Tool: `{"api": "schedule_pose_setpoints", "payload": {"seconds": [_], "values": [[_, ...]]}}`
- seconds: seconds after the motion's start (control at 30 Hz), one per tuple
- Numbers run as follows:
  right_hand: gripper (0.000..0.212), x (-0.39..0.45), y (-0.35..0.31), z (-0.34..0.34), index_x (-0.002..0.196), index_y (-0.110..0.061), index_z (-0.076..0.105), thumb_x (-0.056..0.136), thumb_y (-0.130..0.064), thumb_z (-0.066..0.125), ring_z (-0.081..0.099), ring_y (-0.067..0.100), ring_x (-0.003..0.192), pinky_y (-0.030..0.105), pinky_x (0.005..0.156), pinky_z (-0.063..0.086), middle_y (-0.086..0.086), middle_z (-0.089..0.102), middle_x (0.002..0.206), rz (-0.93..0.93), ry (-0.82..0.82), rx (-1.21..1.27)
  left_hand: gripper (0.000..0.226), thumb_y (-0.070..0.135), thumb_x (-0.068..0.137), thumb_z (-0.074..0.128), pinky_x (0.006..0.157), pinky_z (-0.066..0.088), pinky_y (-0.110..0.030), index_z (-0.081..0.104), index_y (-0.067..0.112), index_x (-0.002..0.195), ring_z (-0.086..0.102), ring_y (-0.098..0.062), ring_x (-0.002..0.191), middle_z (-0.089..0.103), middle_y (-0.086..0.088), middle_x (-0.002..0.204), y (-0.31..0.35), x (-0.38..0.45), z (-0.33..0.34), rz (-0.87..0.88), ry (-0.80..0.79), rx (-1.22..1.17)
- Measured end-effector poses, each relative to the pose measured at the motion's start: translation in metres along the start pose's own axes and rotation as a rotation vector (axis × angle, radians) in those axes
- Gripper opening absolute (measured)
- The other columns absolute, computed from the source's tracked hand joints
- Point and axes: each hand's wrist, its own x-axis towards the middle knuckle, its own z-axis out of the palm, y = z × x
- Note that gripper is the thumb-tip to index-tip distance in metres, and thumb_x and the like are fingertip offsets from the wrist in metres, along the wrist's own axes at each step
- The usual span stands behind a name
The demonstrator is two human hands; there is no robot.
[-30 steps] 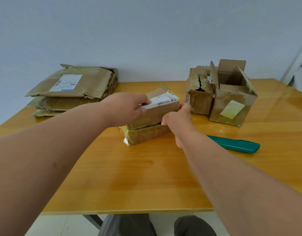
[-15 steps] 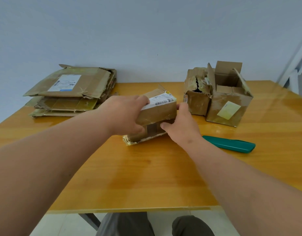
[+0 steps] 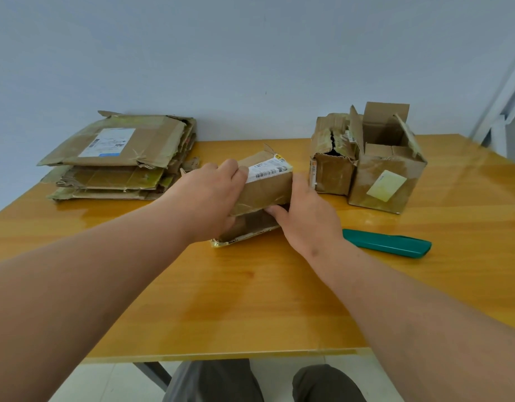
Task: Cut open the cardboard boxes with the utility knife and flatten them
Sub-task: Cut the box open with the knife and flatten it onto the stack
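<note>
1. Flattened cardboard stack point(image 3: 117, 158), table's far left: done.
2. Small labelled box point(image 3: 262, 195), table centre: left hand point(image 3: 210, 198) grips its top; right hand point(image 3: 305, 219) fingers pinch its end, collapsing it.
3. Two upright boxes point(image 3: 369, 163) remain; utility knife point(image 3: 387, 243) lies unused.

left hand point(image 3: 210, 198) fingertips hidden behind box point(image 3: 265, 190) | label text unreadable

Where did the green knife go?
The green knife lies on the table, just right of the right hand, in front of the two standing boxes.
</note>
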Motion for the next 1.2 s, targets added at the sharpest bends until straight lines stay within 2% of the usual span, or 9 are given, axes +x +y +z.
{"api": "schedule_pose_setpoints", "payload": {"seconds": [0.17,0.3,0.43,0.5,0.6,0.73,0.93,1.07,1.2], "values": [[0.045,-0.006,0.002,-0.002,0.132,-0.020,0.039,0.097,-0.043,0.053,0.064,0.020,0.074,0.039,0.065,0.054,-0.004,0.065,0.093,-0.084,0.000,-0.010,0.064,0.053,0.081,0.053,0.060,0.053,-0.030,0.034,0.021,0.132,0.054,-0.013,0.073,0.052,0.004,0.103,-0.008,-0.005,-0.014,-0.014,-0.098,-0.116],[0.029,-0.006,-0.001,-0.005,0.126,-0.019,0.039,0.103,-0.035,0.041,0.061,0.017,0.059,0.034,0.049,0.048,-0.007,0.060,0.072,-0.043,0.026,0.096,0.064,0.060,0.077,0.030,0.064,0.050,-0.029,0.047,0.026,0.128,0.054,-0.012,0.077,0.056,0.007,0.094,-0.014,-0.004,-0.036,-0.012,-0.214,-0.184],[0.064,-0.003,-0.007,-0.011,0.144,-0.023,0.018,0.096,-0.054,0.048,0.061,0.014,0.069,0.031,0.054,0.049,-0.006,0.064,0.087,0.113,-0.007,0.249,0.039,0.059,0.091,0.041,0.058,0.039,-0.025,0.061,0.031,0.109,0.054,-0.006,0.074,0.056,0.011,0.081,-0.026,0.002,-0.050,-0.152,-0.283,-0.478],[0.077,-0.002,-0.005,-0.013,0.148,-0.028,0.012,0.091,-0.059,0.054,0.061,0.011,0.077,0.028,0.058,0.046,-0.008,0.063,0.097,0.258,-0.060,0.368,0.038,0.061,0.091,0.043,0.062,0.041,-0.029,0.060,0.028,0.095,0.057,-0.015,0.077,0.060,0.000,0.084,-0.036,0.002,-0.054,-0.241,-0.281,-0.678],[0.087,-0.003,-0.006,-0.012,0.148,-0.029,0.015,0.084,-0.065,0.060,0.063,0.013,0.082,0.027,0.059,0.045,-0.003,0.066,0.109,0.261,-0.106,0.313,0.041,0.063,0.088,0.047,0.076,0.049,-0.038,0.065,0.027,0.093,0.061,-0.019,0.088,0.066,-0.003,0.093,-0.043,-0.001,-0.054,-0.330,-0.280,-0.915],[0.100,0.004,-0.022,-0.007,0.144,-0.028,0.019,0.069,-0.072,0.069,0.059,0.024,0.113,0.043,0.087,0.052,0.001,0.053,0.133,0.241,-0.045,0.200,0.040,0.062,0.086,0.052,0.071,0.043,-0.029,0.071,0.028,0.096,0.062,-0.013,0.090,0.070,0.005,0.092,-0.040,0.001,-0.049,-0.395,-0.224,-1.060],[0.068,0.013,-0.033,0.000,0.129,-0.026,0.033,0.078,-0.053,0.069,0.057,0.021,0.100,0.038,0.083,0.047,-0.004,0.050,0.115,0.213,0.046,0.149,0.041,0.062,0.089,0.049,0.059,0.036,-0.027,0.068,0.026,0.084,0.055,-0.013,0.075,0.062,0.000,0.082,-0.034,0.003,-0.050,-0.422,-0.173,-0.921],[0.038,0.007,-0.021,-0.009,0.119,-0.036,0.040,0.087,-0.027,0.059,0.060,0.013,0.084,0.029,0.064,0.048,-0.009,0.056,0.099,0.164,0.006,0.460,0.054,0.067,0.087,0.048,0.061,0.041,-0.030,0.071,0.018,0.089,0.055,-0.017,0.070,0.062,-0.008,0.080,-0.031,0.005,-0.049,-0.449,-0.143,-0.842],[0.028,0.007,-0.007,-0.022,0.097,-0.034,0.057,0.093,-0.010,0.043,0.054,0.009,0.082,0.028,0.064,0.044,-0.009,0.060,0.090,0.401,0.010,0.842,0.063,0.068,0.084,0.050,0.055,0.038,-0.029,0.070,0.009,0.086,0.049,-0.016,0.060,0.056,-0.009,0.069,-0.023,0.009,-0.047,-0.469,-0.060,-0.756]]}}
